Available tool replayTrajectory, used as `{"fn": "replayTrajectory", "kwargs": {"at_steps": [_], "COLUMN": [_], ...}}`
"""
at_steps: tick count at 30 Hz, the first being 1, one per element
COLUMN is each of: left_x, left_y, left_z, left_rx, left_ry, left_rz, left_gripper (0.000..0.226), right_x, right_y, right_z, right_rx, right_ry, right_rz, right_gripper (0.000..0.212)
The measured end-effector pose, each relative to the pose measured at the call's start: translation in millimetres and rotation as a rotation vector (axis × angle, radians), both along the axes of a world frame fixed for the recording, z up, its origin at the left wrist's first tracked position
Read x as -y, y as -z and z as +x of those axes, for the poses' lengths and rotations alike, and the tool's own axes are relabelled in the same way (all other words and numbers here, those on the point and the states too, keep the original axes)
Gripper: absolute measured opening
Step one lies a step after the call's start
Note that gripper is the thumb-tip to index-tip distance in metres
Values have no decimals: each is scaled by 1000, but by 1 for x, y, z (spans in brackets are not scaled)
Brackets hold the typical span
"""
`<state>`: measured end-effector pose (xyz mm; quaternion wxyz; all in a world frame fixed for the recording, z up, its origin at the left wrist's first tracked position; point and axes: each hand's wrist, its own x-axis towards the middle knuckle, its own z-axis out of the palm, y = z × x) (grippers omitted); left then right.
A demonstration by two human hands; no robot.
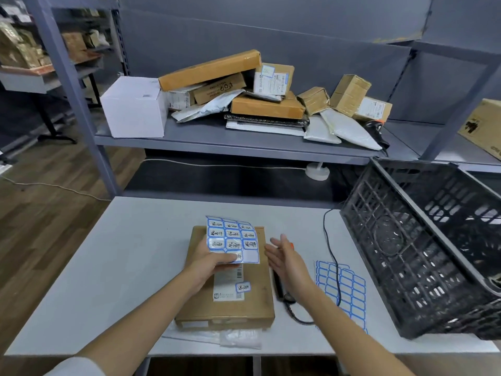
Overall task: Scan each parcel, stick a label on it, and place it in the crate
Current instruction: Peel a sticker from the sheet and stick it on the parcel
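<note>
We've got the flat cardboard parcel (227, 278) lying mid-table, long axis running away from us; left hand (208, 263) pinches the label sheet (233, 240) above it, right hand (284, 260) hovering, fingers straight, loosely together

A single head-worn wide-angle view looks forward and down, close over the table (108, 267), reaching the shelf (217, 139) behind; its edges seem bowed.

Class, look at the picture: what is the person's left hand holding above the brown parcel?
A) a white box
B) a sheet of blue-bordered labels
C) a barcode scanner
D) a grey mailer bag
B: the left hand pinches the sheet of blue-bordered labels over the brown parcel on the table.
</note>
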<state>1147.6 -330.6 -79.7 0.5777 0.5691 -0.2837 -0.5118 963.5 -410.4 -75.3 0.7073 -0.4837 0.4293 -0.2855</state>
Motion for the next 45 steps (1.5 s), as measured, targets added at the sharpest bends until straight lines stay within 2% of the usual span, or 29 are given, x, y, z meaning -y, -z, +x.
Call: {"fn": "replayTrajectory", "kwargs": {"at_steps": [2, 7, 10, 12, 14, 18, 23, 27, 31, 33, 36, 39, 42, 45], "left_x": [9, 27, 30, 27, 22, 6, 0, 1, 1, 0, -3, -5, -6, -8], "left_y": [-2, -3, -1, 0, 2, 5, 11, 16, 22, 24, 29, 33, 37, 40], "left_z": [-13, -38, -47, -44, -35, -13, -10, -11, -5, -1, 4, 8, 8, 10], "left_rx": [38, 122, 165, 170, 180, 268, 278, 297, 323, 344, 363, 372, 383, 391], "left_ry": [46, 160, 246, 225, 165, 67, -14, -42, -70, -84, -111, -126, -144, -172], "left_rz": [17, 34, 28, 37, 57, 121, 147, 156, 172, 188, 218, 246, 279, 310], "left_gripper": [61, 50, 59, 76, 84, 82, 78, 73, 71, 70, 72, 72, 73, 75], "right_x": [15, 31, 39, 49, 60, 70, 68, 62, 62, 65, 72, 78, 78, 73], "right_y": [-15, -16, -8, 0, 13, 53, 103, 114, 109, 106, 102, 101, 112, 127], "right_z": [-4, -25, -49, -79, -120, -205, -258, -251, -233, -229, -229, -229, -220, -210], "right_rx": [98, 147, 64, 3, -89, -336, -560, -698, -755, -718, -554, -492, -611, -892], "right_ry": [34, 92, 116, 207, 287, 467, 532, 499, 524, 577, 656, 620, 507, 425], "right_rz": [85, 78, 26, 20, -2, 53, 217, 298, 200, 163, 138, 185, 175, 55], "right_gripper": [32, 34, 28, 31, 25, 25, 30, 36, 26, 29, 30, 23, 12, 18]}}
